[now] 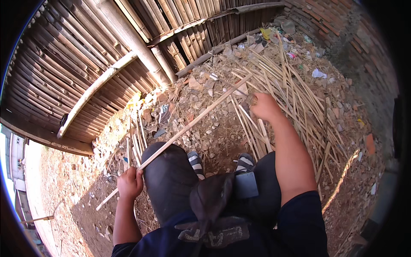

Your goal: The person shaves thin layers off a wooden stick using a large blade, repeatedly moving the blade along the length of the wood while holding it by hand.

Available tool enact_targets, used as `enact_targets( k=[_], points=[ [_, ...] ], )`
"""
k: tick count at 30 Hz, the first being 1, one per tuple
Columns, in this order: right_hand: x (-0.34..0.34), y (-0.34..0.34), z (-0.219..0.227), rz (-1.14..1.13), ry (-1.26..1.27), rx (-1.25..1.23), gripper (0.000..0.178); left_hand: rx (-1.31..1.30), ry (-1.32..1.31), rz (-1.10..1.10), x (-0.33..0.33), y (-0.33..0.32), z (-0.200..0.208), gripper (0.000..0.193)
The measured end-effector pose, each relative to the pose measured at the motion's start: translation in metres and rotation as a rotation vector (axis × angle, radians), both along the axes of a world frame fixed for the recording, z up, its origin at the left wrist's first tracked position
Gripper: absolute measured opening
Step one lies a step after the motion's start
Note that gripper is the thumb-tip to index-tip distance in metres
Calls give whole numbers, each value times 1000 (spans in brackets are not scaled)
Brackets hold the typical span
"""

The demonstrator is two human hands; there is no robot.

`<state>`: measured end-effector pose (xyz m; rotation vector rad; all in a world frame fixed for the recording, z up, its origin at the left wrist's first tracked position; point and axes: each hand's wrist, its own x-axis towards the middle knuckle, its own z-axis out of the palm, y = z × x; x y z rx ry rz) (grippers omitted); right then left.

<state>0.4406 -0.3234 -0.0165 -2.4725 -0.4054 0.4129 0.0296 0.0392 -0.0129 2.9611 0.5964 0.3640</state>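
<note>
A long pale bamboo strip [195, 123] slants across in front of me, from beside my left knee up to its far end near the middle. My left hand [130, 183] is closed round it near its lower end, just left of my knee. My right hand [264, 106] is closed on the handle of a knife [251, 100], most of which the fingers hide. Its thin dark blade points up and left toward the far end of the strip; whether it touches the strip I cannot tell.
A heap of bamboo strips [299, 107] lies on rubble at the right. A few more strips [136, 143] lie by my left knee. A dark flat rectangular thing [245, 185] rests on my lap. A bamboo wall [85, 64] stands at the left, a brick wall [372, 60] at the right.
</note>
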Motion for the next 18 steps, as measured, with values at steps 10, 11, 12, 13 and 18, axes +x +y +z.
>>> enact_targets(
  k=[10, 11, 12, 13, 18],
  points=[
    [-49, 40, 23, 457, -306, -203, 23, 18, 39, 5, -2, -3, 9, 32],
    [-55, 44, 26, 505, -278, -215, 22, 12, 51, 14, -6, -4, 9, 32],
    [-52, 42, 23, 506, -272, -209, 22, 16, 58, 15, -10, -2, 8, 32],
    [-43, 38, 21, 321, -230, -199, 22, 22, 45, 11, -15, 2, 7, 32],
    [-15, 13, -5, 25, -154, -313, 37, 64, 89, -13, -2, -1, 16, 32]
  ],
)
